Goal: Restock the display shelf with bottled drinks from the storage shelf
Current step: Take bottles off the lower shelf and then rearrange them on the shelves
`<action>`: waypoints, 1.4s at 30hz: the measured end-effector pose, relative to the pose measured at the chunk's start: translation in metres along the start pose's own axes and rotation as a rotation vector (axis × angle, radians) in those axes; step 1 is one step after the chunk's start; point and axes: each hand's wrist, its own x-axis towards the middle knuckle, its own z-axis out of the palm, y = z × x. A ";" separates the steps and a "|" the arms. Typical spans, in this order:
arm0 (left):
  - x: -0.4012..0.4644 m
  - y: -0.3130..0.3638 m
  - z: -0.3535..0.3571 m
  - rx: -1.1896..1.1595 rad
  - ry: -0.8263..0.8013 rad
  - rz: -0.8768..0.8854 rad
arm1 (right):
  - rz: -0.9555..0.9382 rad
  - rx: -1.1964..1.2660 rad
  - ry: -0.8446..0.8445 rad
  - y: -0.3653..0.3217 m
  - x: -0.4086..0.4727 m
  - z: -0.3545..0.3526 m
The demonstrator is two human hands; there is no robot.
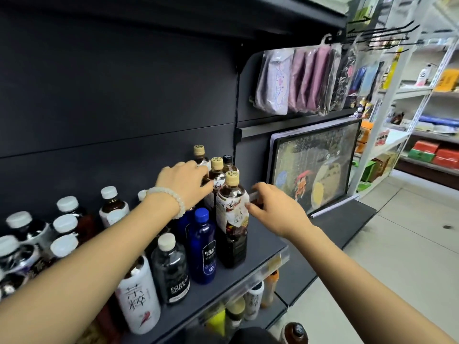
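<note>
Bright daylight at right, dim dark shelving, edges bent, slight blur.

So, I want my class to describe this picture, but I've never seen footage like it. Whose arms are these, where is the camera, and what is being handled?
There is no machine here: the arms belong to a person, and the one picture comes from a camera worn on their head, looking forward and down. They stand at a dark shelf lined with bottled drinks. The left hand, with a bead bracelet on its wrist, reaches among the tan-capped bottles at the back; what it touches is hidden. The right hand has its fingers at the label of the front tan-capped bottle; whether it grips it is unclear. Beside that stand a blue bottle, a black one and a white one. To the right leans a framed picture.
</note>
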 end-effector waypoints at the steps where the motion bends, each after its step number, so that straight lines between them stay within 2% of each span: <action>1: -0.013 0.006 -0.001 -0.011 0.006 0.001 | -0.009 -0.047 0.001 0.003 -0.014 -0.002; 4: -0.053 0.030 0.000 -0.041 0.015 0.009 | -0.024 -0.165 0.011 0.011 -0.055 -0.005; 10: -0.122 0.086 0.019 -0.119 0.036 0.054 | 0.003 -0.223 0.037 0.033 -0.142 0.003; 16: -0.169 0.147 0.051 -0.163 -0.068 0.121 | 0.110 -0.242 -0.015 0.071 -0.219 0.019; 22: -0.178 0.201 0.092 -0.169 -0.179 0.193 | 0.261 -0.209 -0.079 0.116 -0.267 0.034; 27: -0.167 0.235 0.140 -0.137 -0.325 0.219 | 0.382 -0.186 -0.175 0.158 -0.286 0.063; 34: -0.135 0.272 0.238 -0.134 -0.545 0.225 | 0.477 -0.102 -0.324 0.210 -0.285 0.140; 42: -0.119 0.283 0.336 -0.165 -0.651 0.174 | 0.519 -0.060 -0.468 0.246 -0.258 0.218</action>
